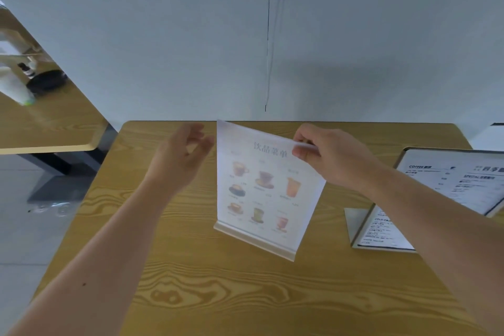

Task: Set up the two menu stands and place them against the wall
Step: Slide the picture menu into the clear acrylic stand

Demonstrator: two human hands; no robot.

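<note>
1. Head view shows a wooden table (191,267) pushed against a pale wall (163,35), with a drinks menu stand (267,194) upright near the middle of the table, short of the back edge.
2. My right hand (332,158) pinches the stand's top right corner between thumb and fingers.
3. My left hand (182,155) hovers just beside the top left corner, fingers loosely spread, holding nothing.
4. A second stand (381,229) lies toward the right edge, its grey foot flat on the table; a dark-framed menu (458,180) sits behind it, and I cannot tell whether the two are joined.
5. Judging by its thin clear sheet and slim base, the drinks stand is probably light, fairly stiff and smooth, so it could slip or tip if pushed from the top.
6. A hold on both upper corners, or low by the base, should slide it to the wall more steadily.
</note>
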